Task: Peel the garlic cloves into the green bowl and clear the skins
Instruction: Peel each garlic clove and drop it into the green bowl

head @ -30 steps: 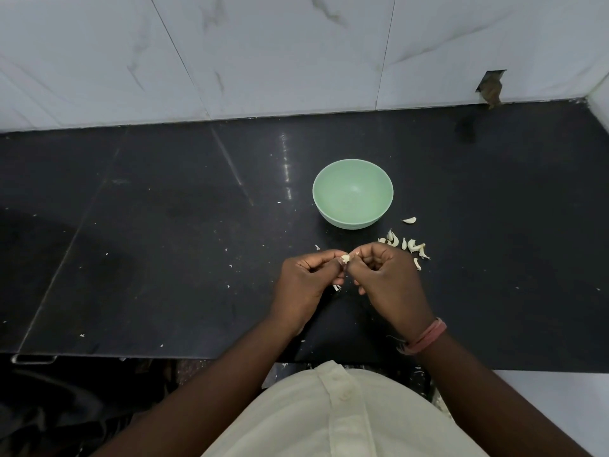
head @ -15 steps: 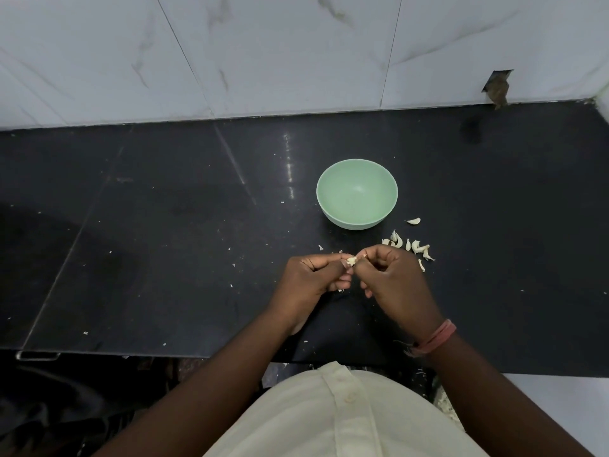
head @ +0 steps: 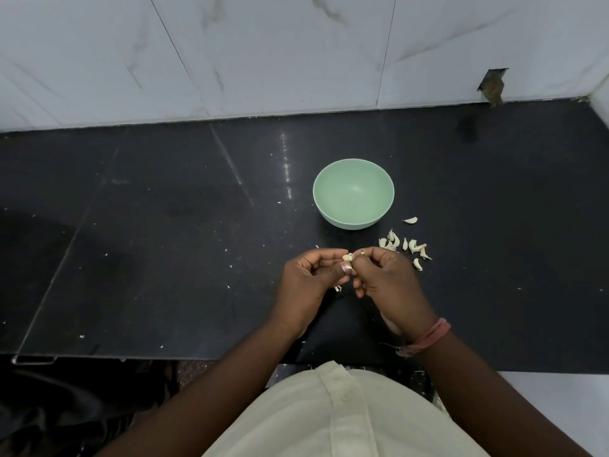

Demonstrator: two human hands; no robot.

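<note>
Gaping green bowl (head: 353, 193) — nothing inside.

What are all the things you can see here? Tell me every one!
green bowl: one, pale green, nothing seen inside, on the black counter.
loose garlic cloves: several, too small to count exactly, whitish, on the counter right of the bowl.
garlic clove: one, whitish, pinched between both hands.
skin flecks: many, white, scattered on the counter.
wall tiles: white marbled, behind the counter.
wall hole: one, dark, at the right.
shirt: one, cream, bottom middle.
wristband: pink, on the right wrist.
left hand: holds the clove.
right hand: pinches the clove.
</note>
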